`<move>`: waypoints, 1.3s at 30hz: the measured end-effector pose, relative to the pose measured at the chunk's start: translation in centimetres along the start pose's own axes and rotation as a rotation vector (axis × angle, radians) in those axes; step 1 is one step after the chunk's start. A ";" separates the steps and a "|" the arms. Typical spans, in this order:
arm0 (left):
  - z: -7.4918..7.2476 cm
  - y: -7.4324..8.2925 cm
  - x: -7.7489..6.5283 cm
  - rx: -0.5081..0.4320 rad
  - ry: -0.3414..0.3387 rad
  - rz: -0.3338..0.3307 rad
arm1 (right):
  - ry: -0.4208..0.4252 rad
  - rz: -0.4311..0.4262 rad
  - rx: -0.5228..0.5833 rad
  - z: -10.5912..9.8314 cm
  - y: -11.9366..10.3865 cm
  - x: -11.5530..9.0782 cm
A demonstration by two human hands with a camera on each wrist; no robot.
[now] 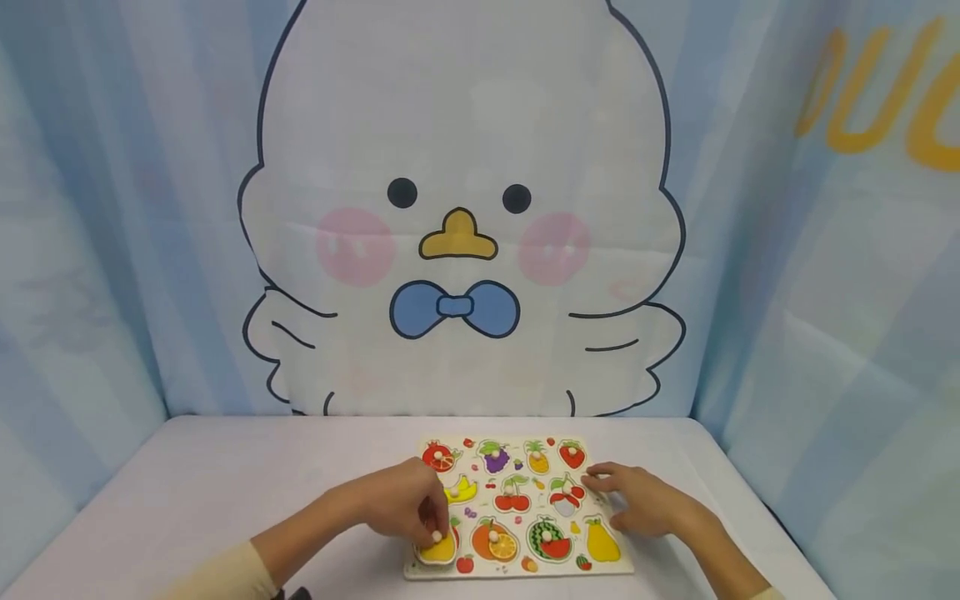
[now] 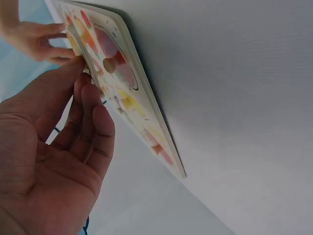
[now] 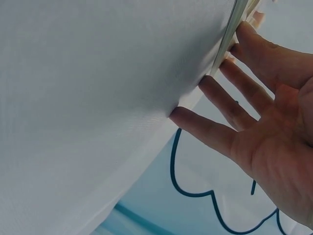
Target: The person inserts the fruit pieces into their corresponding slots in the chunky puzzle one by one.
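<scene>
Between thumb and fingertips, my left hand point(image 1: 405, 502) pinches a yellow fruit puzzle piece point(image 1: 439, 552) by its small round knob. The piece overlaps the near left corner of a wooden fruit puzzle board point(image 1: 517, 571), partly covering a red fruit there. In the left wrist view the piece point(image 2: 87, 55) appears nearly edge-on, tilted over the board. My right hand point(image 1: 647, 502) rests along the board's right edge, its fingers point(image 3: 239, 95) spread and fairly straight. Near it, a yellow pear shape point(image 1: 602, 542) shows no knob.
Other knobbed fruits fill the board, including a watermelon point(image 1: 550, 540), an orange point(image 1: 495, 542) and grapes point(image 1: 495, 457). The board lies on a white-covered table point(image 1: 247, 475). Behind stands a curtain point(image 1: 457, 375) printed with a cartoon duck.
</scene>
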State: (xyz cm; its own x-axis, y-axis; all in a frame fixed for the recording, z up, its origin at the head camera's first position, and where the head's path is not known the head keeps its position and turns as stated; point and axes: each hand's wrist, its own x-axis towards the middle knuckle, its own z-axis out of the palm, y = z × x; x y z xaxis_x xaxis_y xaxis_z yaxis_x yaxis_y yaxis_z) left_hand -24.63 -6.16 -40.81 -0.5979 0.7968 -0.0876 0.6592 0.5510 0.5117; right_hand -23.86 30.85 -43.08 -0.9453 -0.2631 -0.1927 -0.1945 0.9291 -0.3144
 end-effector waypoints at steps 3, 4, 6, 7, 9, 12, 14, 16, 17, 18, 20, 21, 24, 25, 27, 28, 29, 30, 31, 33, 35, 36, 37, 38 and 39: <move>0.3 0.7 1.5 0.014 -0.002 0.018 | 0.000 0.007 0.001 -0.2 0.0 -0.1; 0.4 1.0 2.0 0.019 -0.002 0.022 | 0.001 0.009 -0.001 -0.3 0.0 -0.2; 0.6 1.4 3.1 0.035 -0.002 0.043 | 0.004 0.019 0.000 -0.4 0.1 -0.3; 0.7 1.7 3.7 0.041 -0.001 0.056 | 0.006 0.016 0.000 -0.5 0.1 -0.3; 1.1 2.1 4.8 0.046 -0.004 0.084 | 0.006 0.014 0.004 -0.5 0.3 -0.4; 1.8 2.9 6.4 0.054 -0.009 0.140 | 0.008 -0.003 0.008 -0.6 0.5 -0.5; 2.3 3.5 7.5 0.049 -0.013 0.165 | 0.010 -0.008 0.010 -0.5 0.6 -0.5; 2.7 4.1 8.6 0.051 -0.010 0.197 | 0.012 -0.016 0.014 -0.5 0.7 -0.5; 2.9 4.4 9.1 0.058 -0.009 0.207 | 0.012 -0.018 0.015 -0.5 0.7 -0.5; 3.0 4.7 9.6 0.067 -0.007 0.216 | 0.012 -0.023 0.017 -0.5 0.8 -0.5; 3.4 5.2 10.6 0.078 -0.007 0.227 | 0.012 -0.034 0.022 -0.4 0.7 -0.5; 3.5 5.4 11.0 0.086 -0.007 0.227 | 0.011 -0.038 0.023 -0.4 0.7 -0.5; 3.9 6.0 12.1 0.102 -0.017 0.235 | 0.011 -0.055 0.022 -0.5 0.7 -0.5; 4.1 6.2 12.5 0.103 -0.019 0.236 | 0.010 -0.057 0.023 -0.5 0.6 -0.6; 4.3 6.5 13.1 0.121 -0.017 0.247 | 0.008 -0.059 0.026 -0.5 0.6 -0.6; 4.5 6.7 13.4 0.130 -0.015 0.254 | 0.006 -0.061 0.026 -0.5 0.6 -0.5; 4.6 6.9 13.6 0.145 -0.011 0.254 | 0.005 -0.068 0.027 -0.5 0.6 -0.5; 4.8 7.0 13.9 0.156 -0.007 0.256 | 0.004 -0.071 0.028 -0.5 0.6 -0.4; 4.9 7.1 14.1 0.171 -0.001 0.256 | 0.001 -0.075 0.031 -0.5 0.6 -0.4; 5.2 7.4 14.5 0.194 0.008 0.251 | 0.000 -0.079 0.033 -0.4 0.7 -0.3; 5.5 7.7 14.9 0.219 0.016 0.243 | 0.001 -0.089 0.032 -0.4 0.7 -0.2; 5.7 7.8 15.1 0.230 0.020 0.241 | 0.003 -0.085 0.031 -0.4 0.8 -0.1; 5.8 7.9 15.3 0.237 0.020 0.234 | 0.005 -0.079 0.030 -0.4 0.8 -0.1; 5.9 8.1 15.5 0.245 0.024 0.231 | 0.006 -0.073 0.027 -0.4 0.8 -0.1; 6.1 8.2 15.7 0.251 0.026 0.226 | 0.007 -0.072 0.028 -0.4 0.8 -0.1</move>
State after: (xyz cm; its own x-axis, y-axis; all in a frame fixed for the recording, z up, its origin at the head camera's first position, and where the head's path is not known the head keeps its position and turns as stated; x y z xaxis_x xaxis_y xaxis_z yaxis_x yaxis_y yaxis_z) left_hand -25.85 12.40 -43.18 -0.4328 0.9011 0.0276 0.8663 0.4072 0.2894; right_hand -24.01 31.78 -42.93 -0.9309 -0.3271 -0.1624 -0.2546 0.9001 -0.3536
